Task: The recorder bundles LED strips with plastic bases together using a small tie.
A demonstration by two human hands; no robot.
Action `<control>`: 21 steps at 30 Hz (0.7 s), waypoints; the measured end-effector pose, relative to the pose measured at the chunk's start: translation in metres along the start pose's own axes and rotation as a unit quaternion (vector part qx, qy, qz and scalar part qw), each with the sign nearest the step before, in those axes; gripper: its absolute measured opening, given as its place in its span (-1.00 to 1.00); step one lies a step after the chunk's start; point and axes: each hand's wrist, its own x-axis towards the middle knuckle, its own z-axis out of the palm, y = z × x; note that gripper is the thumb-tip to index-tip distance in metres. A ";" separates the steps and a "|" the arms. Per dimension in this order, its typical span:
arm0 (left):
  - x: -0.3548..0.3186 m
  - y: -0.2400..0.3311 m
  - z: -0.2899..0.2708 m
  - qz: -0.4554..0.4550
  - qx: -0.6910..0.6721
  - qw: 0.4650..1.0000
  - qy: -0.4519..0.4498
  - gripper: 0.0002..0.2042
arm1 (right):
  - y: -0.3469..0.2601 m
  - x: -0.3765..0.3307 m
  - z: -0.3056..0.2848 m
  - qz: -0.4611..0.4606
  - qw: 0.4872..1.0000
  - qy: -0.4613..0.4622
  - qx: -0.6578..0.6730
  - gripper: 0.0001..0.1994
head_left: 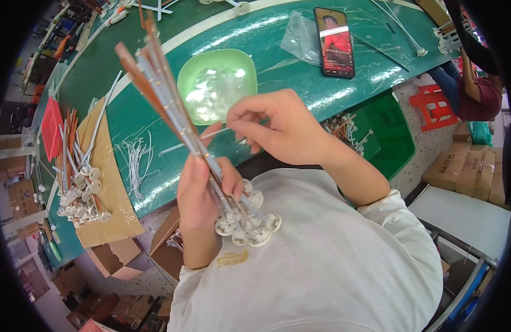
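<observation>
My left hand [195, 191] is wrapped round a bundle of long thin strips [181, 122], grey and orange-brown, with round white discs [250, 229] at their lower ends. The bundle leans up and to the left, discs close to my shirt. A thin white tie [215, 133] crosses the strips just above my left hand. Its right end is pinched between the fingertips of my right hand [277, 124]. The part of the tie behind the strips is hidden. More white ties [136, 166] lie loose on the green table [161, 185] to the left.
A light green bowl [190, 69] holding shiny clear pieces stands beyond my hands. A phone [336, 44] lies beside a clear bag [301, 39]. More disc-ended strips [81, 185] lie on cardboard [114, 205] at left. A green bin [385, 130], red stool [432, 105] and another person [479, 97] are at right.
</observation>
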 end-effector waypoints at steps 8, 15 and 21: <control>0.026 -0.023 0.021 -0.036 -0.007 0.999 -0.038 -0.54 | 0.001 -0.032 -0.030 -0.106 0.986 0.009 -0.131 -0.94; 0.026 -0.034 0.027 -0.015 0.050 0.998 -0.030 -0.72 | -0.010 -0.032 -0.004 -0.285 0.937 0.042 -0.198 -0.82; 0.012 -0.042 0.007 -0.028 0.093 0.994 -0.040 -0.71 | -0.015 -0.027 0.005 -0.292 0.873 -0.049 -0.387 -0.68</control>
